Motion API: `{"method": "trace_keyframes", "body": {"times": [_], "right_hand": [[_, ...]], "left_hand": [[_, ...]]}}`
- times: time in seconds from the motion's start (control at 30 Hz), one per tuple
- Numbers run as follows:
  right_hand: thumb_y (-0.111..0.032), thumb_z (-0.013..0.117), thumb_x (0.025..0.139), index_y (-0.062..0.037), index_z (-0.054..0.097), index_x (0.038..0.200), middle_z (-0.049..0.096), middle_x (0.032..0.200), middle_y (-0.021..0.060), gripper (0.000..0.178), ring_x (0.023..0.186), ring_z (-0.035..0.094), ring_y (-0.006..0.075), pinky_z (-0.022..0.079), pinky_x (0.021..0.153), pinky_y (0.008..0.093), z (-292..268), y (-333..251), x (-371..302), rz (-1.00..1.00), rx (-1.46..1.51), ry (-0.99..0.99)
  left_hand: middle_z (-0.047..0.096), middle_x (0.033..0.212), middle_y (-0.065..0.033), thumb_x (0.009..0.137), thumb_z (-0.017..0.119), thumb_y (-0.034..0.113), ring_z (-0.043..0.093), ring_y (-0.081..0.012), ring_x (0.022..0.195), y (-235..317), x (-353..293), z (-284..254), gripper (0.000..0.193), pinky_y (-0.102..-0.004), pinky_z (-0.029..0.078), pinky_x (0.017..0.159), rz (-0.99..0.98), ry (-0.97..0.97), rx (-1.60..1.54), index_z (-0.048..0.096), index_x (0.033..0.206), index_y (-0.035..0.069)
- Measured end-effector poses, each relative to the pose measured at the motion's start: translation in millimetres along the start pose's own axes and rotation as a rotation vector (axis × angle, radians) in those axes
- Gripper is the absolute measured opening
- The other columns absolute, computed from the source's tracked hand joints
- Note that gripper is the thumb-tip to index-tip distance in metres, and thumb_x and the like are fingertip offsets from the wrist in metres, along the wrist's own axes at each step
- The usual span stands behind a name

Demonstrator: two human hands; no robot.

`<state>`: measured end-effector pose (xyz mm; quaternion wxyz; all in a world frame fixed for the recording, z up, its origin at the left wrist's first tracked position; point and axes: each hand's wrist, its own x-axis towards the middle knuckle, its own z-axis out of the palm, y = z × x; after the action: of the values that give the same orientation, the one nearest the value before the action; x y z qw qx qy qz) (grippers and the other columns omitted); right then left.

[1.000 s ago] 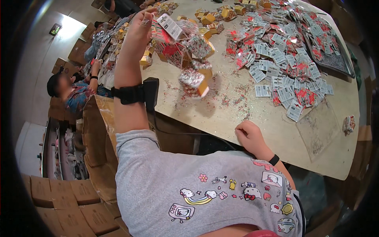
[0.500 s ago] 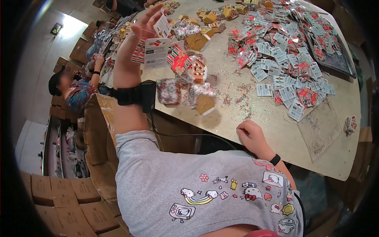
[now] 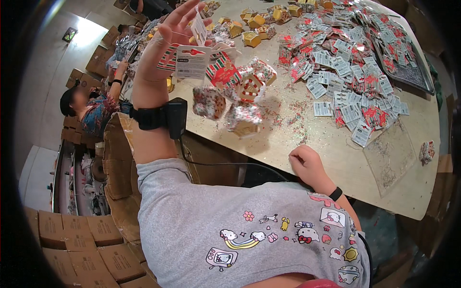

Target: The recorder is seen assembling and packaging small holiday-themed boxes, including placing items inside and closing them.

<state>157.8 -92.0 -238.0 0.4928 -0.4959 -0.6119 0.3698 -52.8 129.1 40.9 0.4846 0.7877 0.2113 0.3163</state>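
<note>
Raised over the table's left side, my left hand [image 3: 161, 48] has its fingers partly spread, with thin hanging strings caught on them. From these strings dangles a bunch of small house-shaped ornaments [image 3: 252, 88] coated in white and coloured sprinkles, a little blurred by motion. White header cards [image 3: 191, 65] and a red card with striped edges [image 3: 224, 73] hang among them, just under the fingers. My right hand [image 3: 307, 164] rests at the table's near edge, its fingers curled into a loose fist with nothing visible in it.
A big heap of red and white cards [image 3: 343, 62] covers the table's right side, beside a metal tray [image 3: 413, 79]. Several yellow house ornaments [image 3: 252, 38] lie at the back. Near a clear plastic sheet [image 3: 390, 156] sits one ornament [image 3: 426, 152]. A co-worker [image 3: 96, 113] works at left.
The hanging ornaments have swung and turned, one moving right and nearer me. My left forearm has shifted slightly left. My right hand stays where it was.
</note>
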Motion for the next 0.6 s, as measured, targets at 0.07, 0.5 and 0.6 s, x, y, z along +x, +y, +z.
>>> {"method": "trace_keyframes", "body": {"times": [0.07,0.5,0.6], "right_hand": [[0.000,0.059,0.075,-0.0002,0.058,0.078,0.054,0.072,0.0114,0.003,0.065,0.054,0.0247,0.044,0.057,0.0311,-0.5,-1.8,0.3,0.011,0.002,-0.004],[0.000,0.059,0.075,-0.0001,0.058,0.078,0.053,0.071,0.0109,0.002,0.063,0.053,0.0232,0.043,0.057,0.0302,0.7,1.3,0.2,-0.033,-0.024,0.017],[0.001,0.059,0.075,-0.0001,0.058,0.077,0.053,0.070,0.0108,0.003,0.062,0.052,0.0230,0.043,0.056,0.0303,0.6,1.1,-0.2,-0.023,-0.027,0.013]], "left_hand": [[0.026,0.142,-0.0141,0.073,0.057,0.064,0.037,-0.0291,0.126,2.8,1.2,-0.4,0.091,-0.0420,0.041,0.097,0.019,0.029,0.057,0.025,0.140,0.010],[0.049,0.126,-0.0185,0.085,0.044,-0.009,0.046,-0.0277,0.119,21.3,7.7,35.2,0.031,-0.0312,0.037,0.096,0.485,0.558,1.185,0.061,0.106,0.004],[0.047,0.128,-0.0196,0.084,0.043,-0.009,0.044,-0.0292,0.120,21.9,7.7,32.8,0.033,-0.0330,0.037,0.096,0.487,0.576,1.162,0.060,0.108,0.005]]}}
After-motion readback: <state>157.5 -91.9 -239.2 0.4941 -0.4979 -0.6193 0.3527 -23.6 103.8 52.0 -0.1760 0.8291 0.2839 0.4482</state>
